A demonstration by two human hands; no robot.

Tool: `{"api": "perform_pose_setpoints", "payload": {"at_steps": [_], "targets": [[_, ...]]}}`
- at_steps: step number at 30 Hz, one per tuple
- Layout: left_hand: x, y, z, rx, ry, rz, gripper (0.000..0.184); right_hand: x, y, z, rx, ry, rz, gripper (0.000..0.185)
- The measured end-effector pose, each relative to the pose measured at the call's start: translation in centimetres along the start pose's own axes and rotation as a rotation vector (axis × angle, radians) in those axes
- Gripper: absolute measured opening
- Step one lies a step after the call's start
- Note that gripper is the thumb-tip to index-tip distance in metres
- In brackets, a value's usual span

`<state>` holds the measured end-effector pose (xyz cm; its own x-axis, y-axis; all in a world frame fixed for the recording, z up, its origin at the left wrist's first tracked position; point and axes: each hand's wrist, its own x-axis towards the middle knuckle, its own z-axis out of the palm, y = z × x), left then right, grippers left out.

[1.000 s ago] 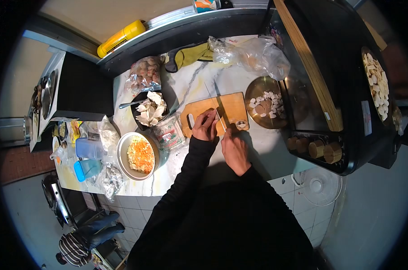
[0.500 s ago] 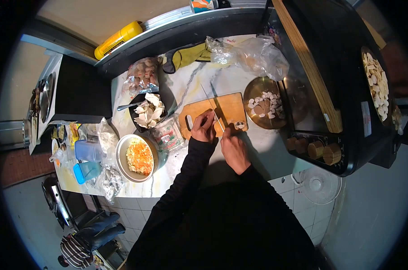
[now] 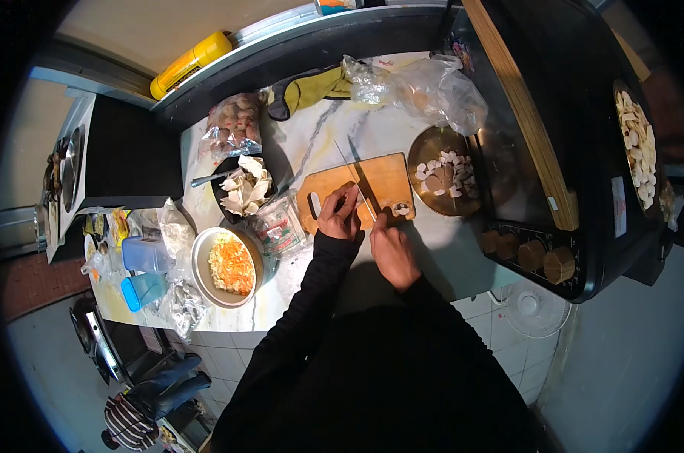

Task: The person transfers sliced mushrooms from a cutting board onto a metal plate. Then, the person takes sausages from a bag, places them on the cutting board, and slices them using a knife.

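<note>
On the wooden cutting board (image 3: 328, 178), my left hand (image 3: 340, 212) pinches a small brownish piece, its fingers drawn together. My right hand (image 3: 392, 253) is closed round the handle of a long knife (image 3: 355, 173), whose blade points away from me beside my left fingertips. A small pale piece (image 3: 401, 209) lies at the board's right end. Right of the board, a round metal pan (image 3: 417, 170) holds white slices and a larger brownish piece. A dark bowl of pale pieces (image 3: 245, 186) stands to the left.
A pot (image 3: 198, 266) of shredded orange and pale food stands left, near plastic containers (image 3: 146, 255) and bags. Behind are a bag of brown round items (image 3: 235, 125), a green-black glove (image 3: 310, 90) and a clear bag (image 3: 440, 94). A black oven (image 3: 576, 143) bounds the right.
The view has shifted slightly, moving the items on the left a little leftward. Both hands keep nearly the same place and grip, with the knife still beside my left fingers.
</note>
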<state>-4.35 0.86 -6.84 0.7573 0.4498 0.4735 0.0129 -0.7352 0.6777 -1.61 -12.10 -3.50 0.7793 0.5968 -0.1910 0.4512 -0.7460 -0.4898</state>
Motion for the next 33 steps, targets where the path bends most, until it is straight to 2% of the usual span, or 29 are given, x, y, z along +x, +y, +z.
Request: {"api": "perform_pose_setpoints", "payload": {"at_steps": [3,5,15,18,20,23,33], "targets": [[0.1,0.1,-0.1,-0.006,0.002,-0.010,0.039,0.1,-0.1,0.0,0.015,-0.037,0.005,0.020],[0.1,0.3,-0.1,-0.017,-0.002,-0.019,0.039,0.1,0.0,0.1,-0.042,0.024,-0.032,0.013],[0.0,0.1,-0.1,-0.052,0.011,-0.038,0.041,0.1,-0.5,-0.2,-0.063,0.004,-0.009,0.015],[0.2,0.4,-0.5,-0.081,0.003,-0.051,0.037,0.1,-0.1,0.1,-0.090,0.042,-0.028,0.015],[0.4,0.7,-0.9,-0.075,-0.020,-0.071,0.030,0.1,0.1,0.3,-0.026,0.064,-0.003,0.021],[0.2,0.1,-0.6,-0.083,-0.009,-0.036,0.026,-0.1,-0.3,-1.2,0.037,0.052,0.016,0.020],[0.1,0.2,-1.1,-0.166,0.002,-0.032,0.025,-1.0,0.9,-0.4,0.064,0.145,0.010,0.019]]}}
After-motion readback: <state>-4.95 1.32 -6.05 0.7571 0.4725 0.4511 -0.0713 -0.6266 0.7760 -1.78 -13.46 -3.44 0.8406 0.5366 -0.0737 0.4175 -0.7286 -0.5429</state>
